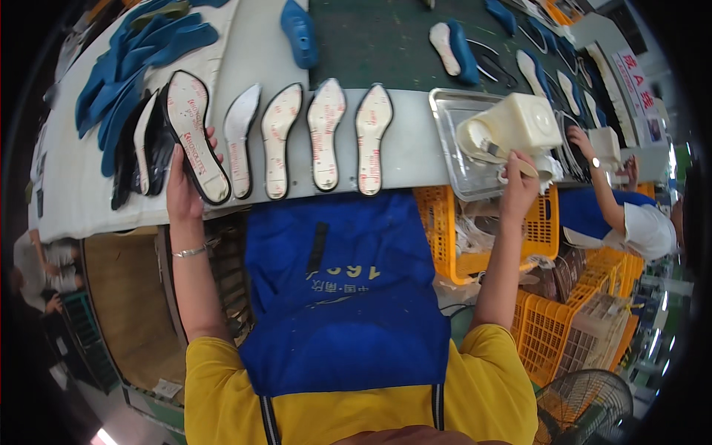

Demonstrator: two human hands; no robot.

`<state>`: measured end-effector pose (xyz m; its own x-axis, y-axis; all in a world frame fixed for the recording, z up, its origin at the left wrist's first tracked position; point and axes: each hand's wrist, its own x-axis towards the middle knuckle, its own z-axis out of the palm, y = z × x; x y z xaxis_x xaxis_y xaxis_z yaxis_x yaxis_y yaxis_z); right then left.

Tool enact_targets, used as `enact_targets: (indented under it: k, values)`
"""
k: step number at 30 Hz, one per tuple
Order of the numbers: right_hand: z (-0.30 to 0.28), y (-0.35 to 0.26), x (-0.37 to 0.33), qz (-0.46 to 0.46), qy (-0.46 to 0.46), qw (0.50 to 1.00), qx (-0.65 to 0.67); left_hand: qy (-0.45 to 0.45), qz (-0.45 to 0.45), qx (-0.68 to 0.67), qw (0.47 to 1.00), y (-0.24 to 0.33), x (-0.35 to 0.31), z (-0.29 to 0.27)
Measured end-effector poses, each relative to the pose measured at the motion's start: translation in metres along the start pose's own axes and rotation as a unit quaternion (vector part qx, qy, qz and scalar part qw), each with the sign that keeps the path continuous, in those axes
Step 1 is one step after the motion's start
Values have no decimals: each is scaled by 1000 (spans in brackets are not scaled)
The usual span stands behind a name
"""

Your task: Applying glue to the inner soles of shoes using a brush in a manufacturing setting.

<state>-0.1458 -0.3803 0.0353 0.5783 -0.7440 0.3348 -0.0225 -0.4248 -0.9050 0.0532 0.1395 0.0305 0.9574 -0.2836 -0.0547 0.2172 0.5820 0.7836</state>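
Observation:
My left hand (pixel 184 185) grips a pointed shoe sole (pixel 196 137) with a black rim and a white, red-printed face, tilted at the table's near edge. Right of it, several similar soles (pixel 326 137) lie in a row, toes pointing away. At the right, my right hand (pixel 521 185) is closed around the tan handle of a brush (pixel 527 169). Its metal band sits at the mouth of a cream plastic jug (pixel 523 126), which lies on its side in a metal tray (pixel 443 133). The bristles are hidden.
Blue shoe lasts (pixel 148 55) are heaped at the far left, near more dark soles (pixel 154 148). One blue last (pixel 299 33) stands at the back. Beyond the tray, a co-worker's hand (pixel 582 141) reaches in. Yellow crates (pixel 445 237) stand below the table's right side.

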Motion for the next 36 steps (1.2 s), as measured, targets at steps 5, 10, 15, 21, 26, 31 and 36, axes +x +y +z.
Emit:
enact_targets:
  k: [5, 10, 15, 21, 26, 31, 36]
  values:
    - [12, 36, 24, 6, 36, 999, -20, -180, -125, -204, 954, -78, 3, 63]
    - [23, 53, 37, 53, -10, 996, -70, -103, -153, -244, 952, -123, -7, 121]
    - [12, 57, 37, 50, 32, 998, 10, -95, -196, -296, 930, -143, -6, 127]
    - [-2, 52, 19, 71, 39, 996, -26, -75, -190, -312, 928, -136, -2, 130]
    - [9, 16, 15, 132, 62, 981, 131, -105, -215, -321, 916, -135, 0, 122]
    - [58, -64, -13, 81, -74, 959, 262, -143, -254, -325, 900, -140, -7, 120]
    - [103, -112, -48, -59, -285, 927, 235, -112, -260, -312, 907, -135, -22, 131]
